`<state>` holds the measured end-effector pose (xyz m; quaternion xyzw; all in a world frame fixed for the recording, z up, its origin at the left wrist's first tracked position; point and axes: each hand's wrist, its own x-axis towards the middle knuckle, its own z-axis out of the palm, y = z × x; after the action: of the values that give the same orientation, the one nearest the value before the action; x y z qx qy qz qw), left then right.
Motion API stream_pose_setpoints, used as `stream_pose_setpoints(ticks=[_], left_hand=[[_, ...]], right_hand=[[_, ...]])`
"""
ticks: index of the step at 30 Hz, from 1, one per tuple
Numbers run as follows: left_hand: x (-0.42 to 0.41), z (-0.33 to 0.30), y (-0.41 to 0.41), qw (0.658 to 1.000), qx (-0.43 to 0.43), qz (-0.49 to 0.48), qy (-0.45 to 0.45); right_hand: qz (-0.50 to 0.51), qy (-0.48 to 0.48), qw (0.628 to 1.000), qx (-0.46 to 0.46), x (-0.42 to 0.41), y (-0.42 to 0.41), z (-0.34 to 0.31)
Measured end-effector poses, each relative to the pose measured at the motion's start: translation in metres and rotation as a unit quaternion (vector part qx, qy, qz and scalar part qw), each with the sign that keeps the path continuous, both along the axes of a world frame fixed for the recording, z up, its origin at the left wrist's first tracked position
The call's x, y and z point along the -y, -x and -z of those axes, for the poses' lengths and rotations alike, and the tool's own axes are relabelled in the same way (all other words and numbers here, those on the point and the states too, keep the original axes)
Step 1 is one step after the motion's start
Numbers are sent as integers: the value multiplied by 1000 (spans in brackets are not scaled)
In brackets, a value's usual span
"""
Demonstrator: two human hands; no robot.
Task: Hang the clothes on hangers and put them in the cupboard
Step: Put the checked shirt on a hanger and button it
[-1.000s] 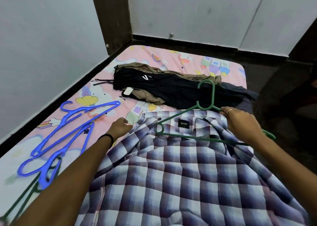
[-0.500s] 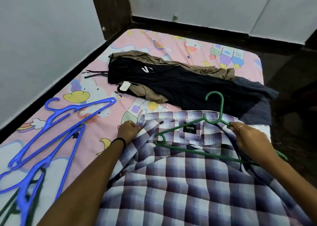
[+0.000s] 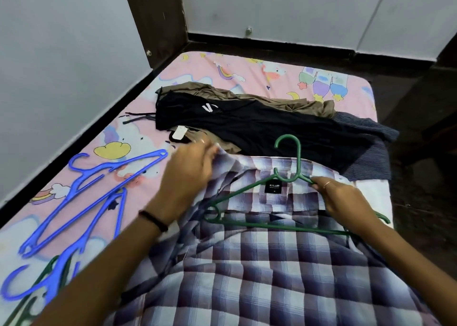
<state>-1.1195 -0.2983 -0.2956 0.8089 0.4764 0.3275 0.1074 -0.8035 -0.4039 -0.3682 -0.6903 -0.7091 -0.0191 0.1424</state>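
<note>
Bare forearms, black band on left wrist [image 3: 153,219], thin ring on right-hand finger [image 3: 328,183]

black neck label [image 3: 273,188] on checked shirt [image 3: 259,271] | reads "KILLER" | smaller print below unreadable

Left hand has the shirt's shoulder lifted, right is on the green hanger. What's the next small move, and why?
Probably draw the lifted fabric over the hanger's left end. The left hand pinches the checked shirt raised beside the collar, while the right hand holds the green hanger near its neck; its left arm lies bare on top of the shirt.
</note>
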Motion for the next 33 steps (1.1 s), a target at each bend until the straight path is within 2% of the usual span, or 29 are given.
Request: stream_pose_setpoints(ticks=[3,6,10,12,14,15,17,18,19,21,23,24,26,29,33], left_hand=[[80,16,-18,998,41,50,22],[151,61,-33,990,20,113,86],[176,98,-45,977,29,110,178],[176,89,-49,978,75,99,169],[173,78,-54,981,88,92,148],[172,75,-56,978,71,105,164],[163,71,-54,962,-41,133,234],[155,68,-51,951,-98,125,265],[146,65,-48,949,-119,94,277],[118,52,-44,961,-93,4,261],[89,44,-38,979,-20,-65,195],[73,42,-36,978,17,-77,191],[44,46,-37,970,48,-43,234],[20,53,-47,952,10,58,299],[15,64,-62,954,8,138,266]], right_hand=[[-25,-7,1000,-15,0,13,-5],[-71,-13,997,32,-2,25,-6],[-111,52,991,53,-6,39,5],[-95,37,994,46,-6,40,10],[-60,22,998,0,-4,39,10],[-47,19,998,-26,-4,39,8],[-35,20,997,-61,-3,39,7],[-39,19,996,-73,-3,39,5],[-46,16,995,-82,-3,40,4],[-59,8,994,-94,-3,40,3],[-67,0,992,-105,-6,40,4],[-70,-2,991,-112,-8,42,5],[-74,-6,989,-124,-11,45,7],[-87,-12,987,-136,-13,54,10],[-104,11,977,-186,-14,49,6]])
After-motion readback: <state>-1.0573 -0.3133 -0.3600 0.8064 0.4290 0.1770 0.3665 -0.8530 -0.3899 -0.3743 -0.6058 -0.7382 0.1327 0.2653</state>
